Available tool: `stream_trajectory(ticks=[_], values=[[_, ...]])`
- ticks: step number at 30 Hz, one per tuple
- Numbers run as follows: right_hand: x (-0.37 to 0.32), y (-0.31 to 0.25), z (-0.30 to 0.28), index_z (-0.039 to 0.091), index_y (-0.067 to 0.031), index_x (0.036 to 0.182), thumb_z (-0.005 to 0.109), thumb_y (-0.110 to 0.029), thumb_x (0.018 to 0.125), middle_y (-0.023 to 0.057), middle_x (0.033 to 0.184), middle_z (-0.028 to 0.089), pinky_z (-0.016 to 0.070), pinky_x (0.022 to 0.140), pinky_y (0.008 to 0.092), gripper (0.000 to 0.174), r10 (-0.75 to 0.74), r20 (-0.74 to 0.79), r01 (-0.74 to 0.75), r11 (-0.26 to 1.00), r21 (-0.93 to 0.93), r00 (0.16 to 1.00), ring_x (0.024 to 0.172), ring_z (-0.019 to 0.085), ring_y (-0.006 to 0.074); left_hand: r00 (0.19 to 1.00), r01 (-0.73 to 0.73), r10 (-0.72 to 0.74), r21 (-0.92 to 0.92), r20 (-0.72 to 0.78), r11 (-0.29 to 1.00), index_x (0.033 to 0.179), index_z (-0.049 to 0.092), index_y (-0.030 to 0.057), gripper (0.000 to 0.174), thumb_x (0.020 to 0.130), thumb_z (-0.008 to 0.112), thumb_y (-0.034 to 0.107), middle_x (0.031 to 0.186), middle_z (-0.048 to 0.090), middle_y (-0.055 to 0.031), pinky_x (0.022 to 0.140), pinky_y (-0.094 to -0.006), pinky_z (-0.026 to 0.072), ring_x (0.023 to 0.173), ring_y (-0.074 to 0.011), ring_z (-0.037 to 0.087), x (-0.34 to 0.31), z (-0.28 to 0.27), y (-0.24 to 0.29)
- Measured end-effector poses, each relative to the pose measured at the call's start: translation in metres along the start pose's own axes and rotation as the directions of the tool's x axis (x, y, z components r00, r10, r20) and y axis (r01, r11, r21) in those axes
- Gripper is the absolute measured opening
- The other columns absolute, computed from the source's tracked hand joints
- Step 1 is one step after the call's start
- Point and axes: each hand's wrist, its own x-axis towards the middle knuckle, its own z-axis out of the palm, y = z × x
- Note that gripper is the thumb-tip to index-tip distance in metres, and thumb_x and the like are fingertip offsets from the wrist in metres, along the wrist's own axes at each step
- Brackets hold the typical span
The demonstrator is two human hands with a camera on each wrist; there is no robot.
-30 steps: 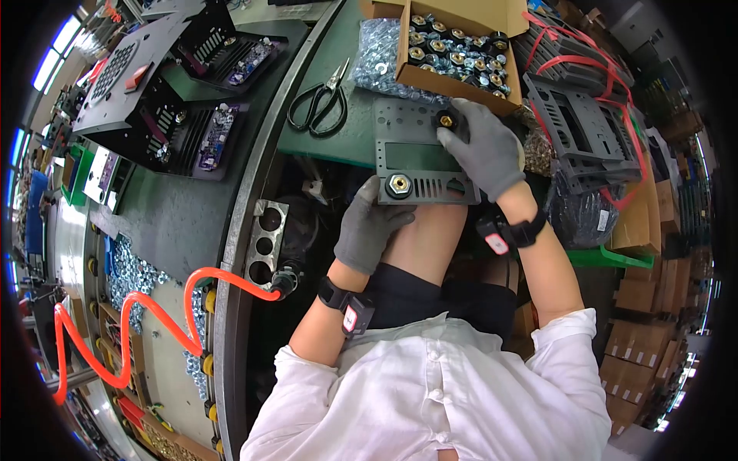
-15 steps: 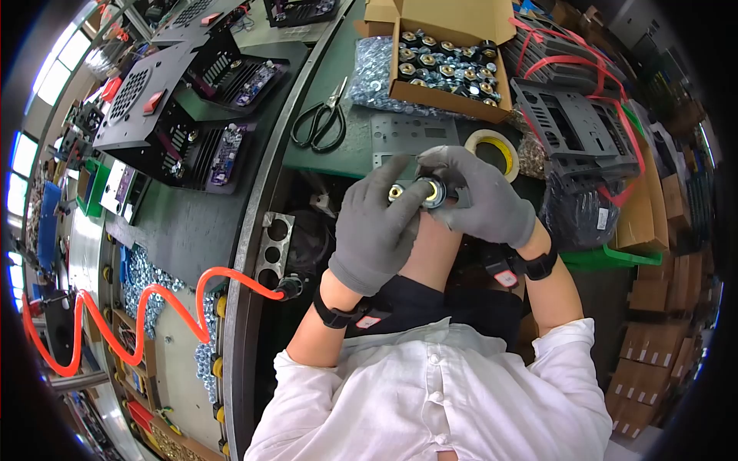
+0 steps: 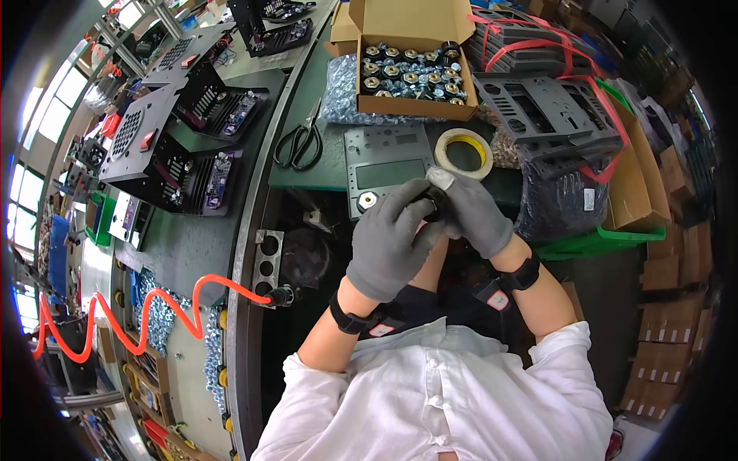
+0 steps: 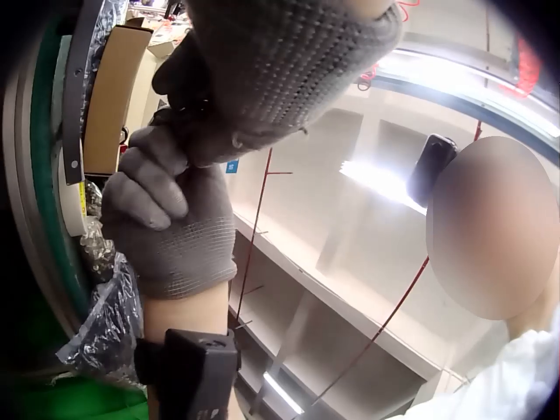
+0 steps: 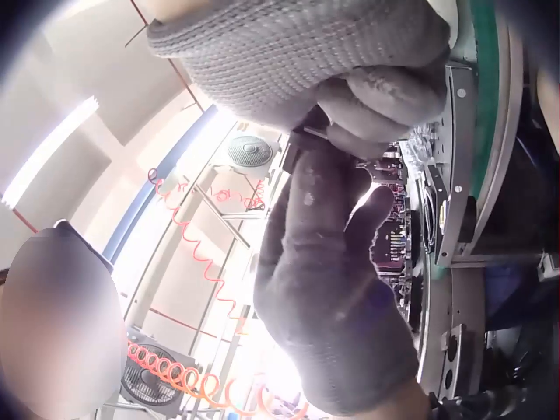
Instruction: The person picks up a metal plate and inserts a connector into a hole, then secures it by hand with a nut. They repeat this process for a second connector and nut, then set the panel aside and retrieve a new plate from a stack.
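Here, left hand (image 3: 390, 247) and right hand (image 3: 478, 218) pinch dark part (image 3: 434, 204) between them (mostly hidden), near gray panel (image 3: 398, 146).

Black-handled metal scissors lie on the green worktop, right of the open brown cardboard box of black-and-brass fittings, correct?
No: the head view shows the scissors left of the box of fittings. They do lie on the green worktop.
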Motion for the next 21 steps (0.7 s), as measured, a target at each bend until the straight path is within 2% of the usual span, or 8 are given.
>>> stream_trajectory(ticks=[3, 6, 8, 10, 11, 14, 16, 21], values=[[-0.004, -0.001, 0.0, 0.061, -0.0032, 0.107, 0.052, -0.032, 0.1, -0.0028, 0.078, 0.056, 0.0374, 0.05, 0.0182, 0.031, 0.19, 0.008, -0.19, 0.981, 0.051, 0.982, 0.062, 0.05, 0.0035, 0.994, 0.108, -0.108, -0.042, 0.018, 0.993, 0.098, 0.062, 0.004, 0.031, 0.072, 0.078, 0.01, 0.113, 0.063, -0.0131, 0.069, -0.0335, 0.0541, 0.085, -0.0265, 0.066, -0.004, 0.002, 0.007], [-0.002, 0.008, 0.005, 0.06, -0.0023, 0.106, 0.056, -0.027, 0.098, 0.0009, 0.078, 0.059, 0.0436, 0.055, 0.0208, 0.026, -0.149, -0.051, 0.141, 0.981, -0.132, 0.988, 0.066, 0.056, 0.008, 0.963, 0.195, -0.24, -0.302, -0.12, 0.933, 0.102, 0.06, 0.0017, 0.031, 0.077, 0.076, 0.013, 0.111, 0.064, -0.0136, 0.074, -0.0345, 0.054, 0.089, -0.0273, 0.066, -0.006, 0.009, 0.003], [0.0, 0.005, 0.012, 0.059, -0.0021, 0.106, 0.06, -0.018, 0.094, 0.0084, 0.085, 0.062, 0.0502, 0.062, 0.0258, 0.019, -0.679, 0.021, 0.622, 0.659, -0.423, 0.734, 0.072, 0.063, 0.0166, 0.878, 0.411, -0.478, -0.523, 0.009, 0.746, 0.106, 0.061, -0.001, 0.03, 0.084, 0.072, 0.016, 0.11, 0.065, -0.0124, 0.076, -0.0323, 0.0544, 0.09, -0.023, 0.066, -0.009, 0.004, 0.003], [0.003, -0.004, 0.001, 0.057, -0.0017, 0.112, 0.064, -0.011, 0.089, 0.0139, 0.099, 0.062, 0.0531, 0.073, 0.0323, 0.025, -0.703, 0.153, 0.685, 0.58, -0.442, 0.694, 0.084, 0.066, 0.0247, 0.715, 0.341, -0.58, -0.919, 0.39, -0.198, 0.111, 0.06, -0.0035, 0.03, 0.092, 0.064, 0.02, 0.109, 0.065, -0.012, 0.079, -0.0297, 0.0552, 0.09, -0.0201, 0.065, -0.011, 0.003, -0.007], [0.011, -0.003, -0.005, 0.056, -0.0019, 0.115, 0.064, -0.01, 0.089, 0.0135, 0.103, 0.062, 0.0527, 0.076, 0.0334, 0.029, -0.675, 0.163, 0.598, 0.483, -0.64, 0.72, 0.088, 0.065, 0.0245, 0.718, 0.281, -0.576, -0.92, 0.391, -0.275, 0.114, 0.058, -0.0053, 0.034, 0.097, 0.055, 0.023, 0.107, 0.065, -0.0127, 0.079, -0.0285, 0.0564, 0.089, -0.0199, 0.066, -0.009, 0.005, -0.011], [0.032, 0.011, -0.023, 0.053, -0.0045, 0.125, 0.066, -0.012, 0.086, 0.0118, 0.11, 0.061, 0.0513, 0.079, 0.0339, 0.042, -0.648, 0.044, 0.397, 0.409, -0.822, 0.76, 0.093, 0.063, 0.0223, 0.765, 0.196, -0.489, -0.874, 0.419, -0.444, 0.119, 0.054, -0.0035, 0.033, 0.099, 0.051, 0.023, 0.113, 0.062, -0.0138, 0.082, -0.0302, 0.0546, 0.096, -0.0207, 0.063, -0.003, -0.002, -0.011], [0.018, -0.013, -0.007, 0.053, -0.0063, 0.126, 0.07, -0.016, 0.081, 0.0112, 0.112, 0.061, 0.0507, 0.074, 0.0316, 0.049, -0.553, -0.052, 0.43, 0.701, -0.569, 0.832, 0.087, 0.062, 0.0224, 0.81, 0.171, -0.408, -0.834, 0.422, -0.525, 0.121, 0.052, -0.0035, 0.033, 0.099, 0.05, 0.022, 0.116, 0.061, -0.0145, 0.083, -0.0314, 0.0544, 0.099, -0.0212, 0.062, -0.006, 0.008, -0.017], [0.04, -0.002, -0.02, 0.059, -0.0063, 0.12, 0.077, -0.024, 0.077, 0.0126, 0.11, 0.061, 0.0505, 0.071, 0.0309, 0.05, -0.598, 0.017, 0.367, 0.469, -0.803, 0.801, 0.084, 0.061, 0.0221, 0.827, 0.09, -0.453, -0.873, 0.334, -0.479, 0.122, 0.051, -0.0034, 0.032, 0.1, 0.049, 0.02, 0.118, 0.059, -0.0122, 0.085, -0.0286, 0.0522, 0.098, -0.0166, 0.058, -0.012, 0.01, -0.032]])
